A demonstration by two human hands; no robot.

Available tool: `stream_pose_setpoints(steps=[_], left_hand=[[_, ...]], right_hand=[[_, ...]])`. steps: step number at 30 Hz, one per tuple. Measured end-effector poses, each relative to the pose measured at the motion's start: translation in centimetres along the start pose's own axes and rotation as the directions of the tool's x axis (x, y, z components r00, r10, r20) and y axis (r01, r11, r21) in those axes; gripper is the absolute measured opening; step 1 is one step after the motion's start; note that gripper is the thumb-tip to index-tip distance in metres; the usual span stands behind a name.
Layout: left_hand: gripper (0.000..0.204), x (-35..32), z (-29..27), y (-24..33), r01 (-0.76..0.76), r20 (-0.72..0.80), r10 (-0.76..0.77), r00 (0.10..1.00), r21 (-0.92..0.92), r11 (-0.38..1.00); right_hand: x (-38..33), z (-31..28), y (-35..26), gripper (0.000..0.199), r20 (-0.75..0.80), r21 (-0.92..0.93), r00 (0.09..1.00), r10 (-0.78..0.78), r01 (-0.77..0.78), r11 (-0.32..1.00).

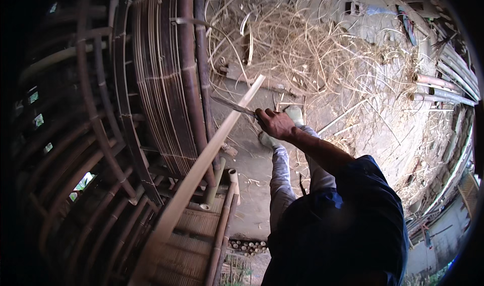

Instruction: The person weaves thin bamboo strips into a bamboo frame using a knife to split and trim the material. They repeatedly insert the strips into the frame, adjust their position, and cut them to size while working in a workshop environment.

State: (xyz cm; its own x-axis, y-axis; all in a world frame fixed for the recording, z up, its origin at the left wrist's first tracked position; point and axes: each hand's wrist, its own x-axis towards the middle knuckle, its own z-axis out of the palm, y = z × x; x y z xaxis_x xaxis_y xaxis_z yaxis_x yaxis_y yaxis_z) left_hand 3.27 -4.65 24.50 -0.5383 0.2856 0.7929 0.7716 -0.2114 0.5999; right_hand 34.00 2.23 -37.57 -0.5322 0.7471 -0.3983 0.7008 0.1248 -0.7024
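My right hand (275,124) is closed round the handle of a knife (233,105), which points to the left. The blade lies across a long pale strip, apparently split bamboo (201,160), close to its far end. This strip slants from the lower left up to a spot beyond the blade, and its near part is blurred. Whether the blade presses into the strip or only rests against it, I cannot tell. My left hand does not show anywhere.
A bamboo bench (161,79) with dark poles stands on the left, beside a slatted bamboo surface (189,240). Curly shavings (312,49) cover the ground ahead. My shoes (294,115) are just past the right hand. Bamboo poles (438,92) lie at the far right.
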Motion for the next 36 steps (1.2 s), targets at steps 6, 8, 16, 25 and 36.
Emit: stream_pose_setpoints(steps=[6,8,16,25,36], left_hand=[[0.025,2.7,-3.0,4.6,0.024,-0.019,-0.025,0.999,-0.037,0.999],[0.025,2.8,-5.0,5.6,0.044,-0.024,-0.046,0.999,-0.063,0.997],[0.025,-1.4,-2.8,7.3,0.259,0.007,-0.262,0.965,-0.172,0.951],[0.046,-10.8,8.0,2.4,0.491,0.3,-0.408,0.862,-0.298,0.818],[0.024,7.0,-4.4,7.8,-0.132,0.18,0.221,0.959,-0.406,0.904]], right_hand=[[-4.8,-4.1,18.0,0.028,-0.021,-0.246,0.809,0.587,-0.574,0.781],[-10.9,-11.2,15.6,0.034,0.008,-0.201,0.819,0.574,-0.561,0.803],[-27.6,-16.9,17.3,0.032,0.016,0.226,0.629,0.778,-0.76,0.61],[-43.9,-5.9,21.0,0.024,-0.102,0.476,0.72,0.686,-0.571,0.669],[-42.0,0.4,19.2,0.027,-0.117,0.198,0.751,0.65,-0.624,0.756]])
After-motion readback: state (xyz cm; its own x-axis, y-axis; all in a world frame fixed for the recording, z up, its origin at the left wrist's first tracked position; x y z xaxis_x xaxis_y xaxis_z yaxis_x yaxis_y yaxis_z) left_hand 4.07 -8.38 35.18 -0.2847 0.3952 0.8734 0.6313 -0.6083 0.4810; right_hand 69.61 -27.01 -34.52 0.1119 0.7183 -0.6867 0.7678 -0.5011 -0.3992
